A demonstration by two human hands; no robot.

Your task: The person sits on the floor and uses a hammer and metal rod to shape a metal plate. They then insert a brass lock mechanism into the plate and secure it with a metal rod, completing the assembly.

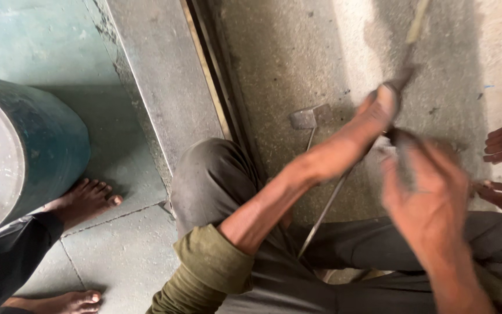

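Your left hand (373, 119) pinches the end of a thin dark metal strip (405, 75) over the grey concrete floor (297, 52); your blurred right hand (425, 192) seems half-curled around its lower end, grip unclear.

A rough floor-level workshop.
People are sitting and standing barefoot on a bare concrete floor (297, 64) (gritty and stained), with a metal door track (207, 70), a green steel drum (30, 145) and a long-handled metal tool (311, 119) lying about.
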